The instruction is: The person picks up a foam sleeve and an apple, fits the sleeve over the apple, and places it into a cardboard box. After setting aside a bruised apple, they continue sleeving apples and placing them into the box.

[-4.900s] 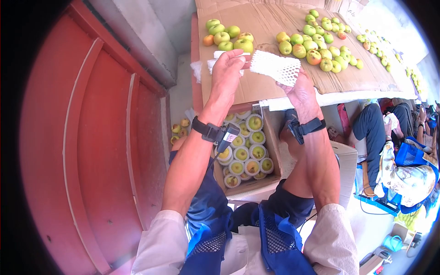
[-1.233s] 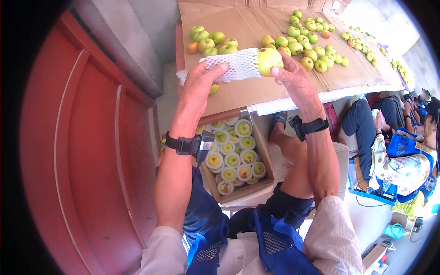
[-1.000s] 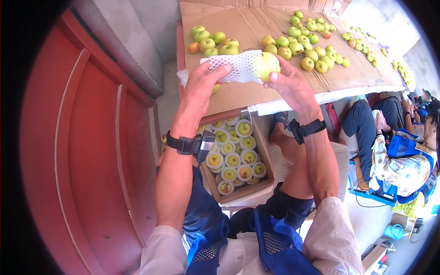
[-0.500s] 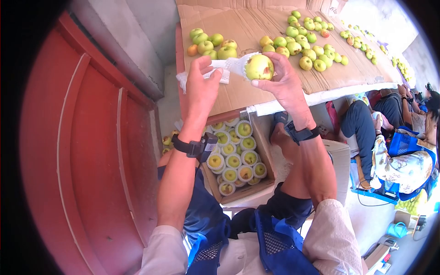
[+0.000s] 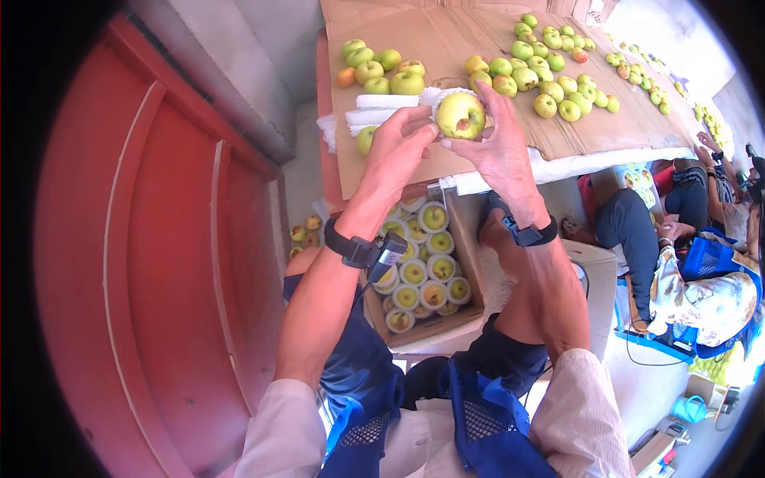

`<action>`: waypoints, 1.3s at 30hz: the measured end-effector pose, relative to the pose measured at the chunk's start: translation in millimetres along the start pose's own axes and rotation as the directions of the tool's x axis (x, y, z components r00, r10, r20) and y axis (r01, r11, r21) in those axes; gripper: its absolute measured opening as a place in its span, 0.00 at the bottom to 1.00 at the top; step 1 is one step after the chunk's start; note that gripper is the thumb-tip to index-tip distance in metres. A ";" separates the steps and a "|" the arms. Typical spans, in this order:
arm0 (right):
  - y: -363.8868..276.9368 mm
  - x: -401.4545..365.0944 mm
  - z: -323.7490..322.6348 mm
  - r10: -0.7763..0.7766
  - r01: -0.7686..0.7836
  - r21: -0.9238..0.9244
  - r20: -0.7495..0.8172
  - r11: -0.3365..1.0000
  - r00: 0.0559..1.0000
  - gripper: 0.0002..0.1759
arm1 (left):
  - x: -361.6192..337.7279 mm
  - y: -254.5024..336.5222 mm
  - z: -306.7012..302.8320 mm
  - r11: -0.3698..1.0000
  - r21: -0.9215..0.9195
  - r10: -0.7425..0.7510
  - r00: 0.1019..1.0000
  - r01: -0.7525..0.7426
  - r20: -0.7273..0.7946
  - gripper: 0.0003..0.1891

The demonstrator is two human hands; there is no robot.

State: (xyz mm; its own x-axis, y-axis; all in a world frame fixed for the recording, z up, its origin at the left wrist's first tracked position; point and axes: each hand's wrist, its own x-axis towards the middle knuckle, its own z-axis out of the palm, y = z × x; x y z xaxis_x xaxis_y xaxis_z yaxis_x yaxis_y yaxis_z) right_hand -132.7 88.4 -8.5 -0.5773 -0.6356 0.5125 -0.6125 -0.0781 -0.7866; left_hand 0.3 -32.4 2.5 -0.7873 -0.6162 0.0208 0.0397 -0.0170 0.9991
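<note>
My right hand (image 5: 498, 143) grips a yellow-green apple (image 5: 460, 115) with a brown spot, thumb below and fingers behind it. A white foam net (image 5: 431, 96) shows at the apple's upper left edge. My left hand (image 5: 401, 147) is at the apple's left side, its fingers bent and close together near the net; whether they pinch it is hidden. More white foam nets (image 5: 386, 102) lie on the cardboard just beyond my left hand, beside loose apples (image 5: 369, 72). Below my hands, an open box (image 5: 476, 296) holds several apples in foam nets.
The cardboard-covered table (image 5: 446, 48) bears more loose apples (image 5: 526, 78). A red door (image 5: 159, 263) stands at the left. At the right, other people (image 5: 693, 271) sit along the table. Several apples (image 5: 299, 233) lie on the floor left of the box.
My left hand has moved right, up to the apple. The net that stretched between my hands is now gathered by the apple. The view has shifted slightly.
</note>
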 end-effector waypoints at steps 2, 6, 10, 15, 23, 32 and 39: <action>-5.8 -0.8 -2.6 0.002 -0.001 -0.056 0.009 0.998 1.000 0.48 | 1.8 -1.2 0.1 1.000 -0.007 -0.005 1.000 0.005 -0.017 0.19; -13.8 -1.5 -5.0 -0.016 0.023 -0.129 0.057 0.991 0.998 0.45 | 6.9 -4.2 2.2 0.995 0.097 0.022 0.996 -0.014 -0.082 0.15; -12.5 -3.4 -2.3 -0.009 0.013 -0.088 0.047 0.996 0.999 0.43 | 14.7 -17.8 3.5 0.983 0.148 0.132 0.981 -0.112 -0.140 0.14; -13.2 -6.7 1.2 0.006 -0.003 -0.093 0.030 0.996 1.000 0.41 | 12.8 -14.1 4.7 0.980 0.184 0.114 0.973 -0.077 -0.200 0.13; 0.9 -4.4 6.8 0.058 -0.056 0.106 -0.020 0.993 0.998 0.40 | 3.1 -5.7 5.9 0.985 0.158 0.101 0.981 -0.075 -0.163 0.12; 0.0 -8.6 8.1 -0.026 0.019 -0.096 -0.075 0.995 0.997 0.39 | -5.9 2.2 1.4 0.993 0.073 0.089 0.996 -0.088 -0.017 0.13; -8.8 -13.5 12.7 -0.066 0.050 -0.256 -0.052 0.965 0.996 0.39 | -6.9 -0.3 2.7 0.993 0.104 0.056 0.997 -0.050 -0.054 0.30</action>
State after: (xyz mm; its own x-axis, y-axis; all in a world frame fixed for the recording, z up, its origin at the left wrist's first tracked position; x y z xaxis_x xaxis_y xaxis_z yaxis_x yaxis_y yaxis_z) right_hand -112.6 87.9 -12.8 -0.5633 -0.5881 0.5804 -0.7584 0.0893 -0.6456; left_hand 4.1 -26.1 2.1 -0.7495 -0.6579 0.0744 0.0150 0.0954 0.9953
